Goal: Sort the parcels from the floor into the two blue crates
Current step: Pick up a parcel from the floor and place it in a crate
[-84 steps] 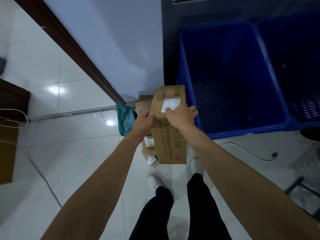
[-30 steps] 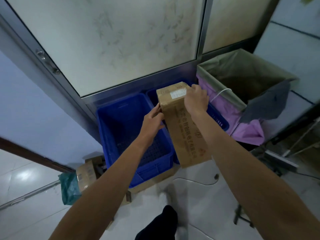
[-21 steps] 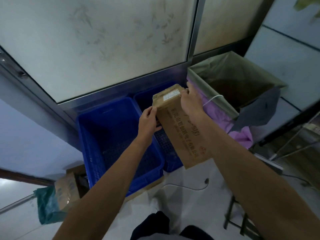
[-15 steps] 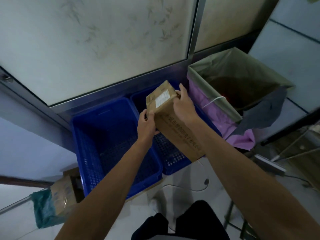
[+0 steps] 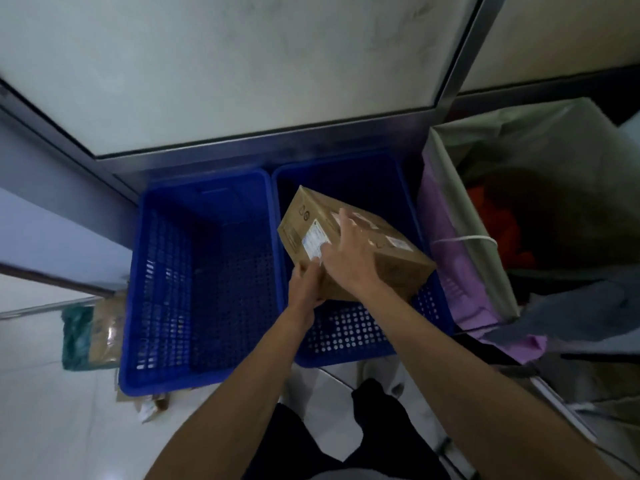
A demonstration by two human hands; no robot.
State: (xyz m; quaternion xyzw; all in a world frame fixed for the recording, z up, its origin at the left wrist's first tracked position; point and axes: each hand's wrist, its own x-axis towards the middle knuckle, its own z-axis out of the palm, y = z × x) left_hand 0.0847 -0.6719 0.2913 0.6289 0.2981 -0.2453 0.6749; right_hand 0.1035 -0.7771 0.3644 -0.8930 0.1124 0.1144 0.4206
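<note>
A long brown cardboard parcel [image 5: 394, 258] with a white label lies tilted inside the right blue crate [image 5: 346, 344], its far end higher. My right hand [image 5: 348, 261] lies over its top near the label, fingers spread and curled over the edge. My left hand [image 5: 306, 285] grips the parcel's near lower corner from the left. The left blue crate [image 5: 162, 299] stands beside it with nothing visible inside. More parcels [image 5: 107, 327], brown boxes and a green bag, lie on the floor left of the crates.
A frosted glass panel in a metal frame [image 5: 263, 143] rises right behind the crates. A bin lined with a purple and grey bag [image 5: 460, 271] stands against the right crate. My dark-trousered legs are below. Scraps of cardboard [image 5: 152, 407] lie at the left crate's front.
The parcel has gone from upright above the crates down into the right crate and tipped flat. Both hands went down with it, and my head now looks more steeply down.
</note>
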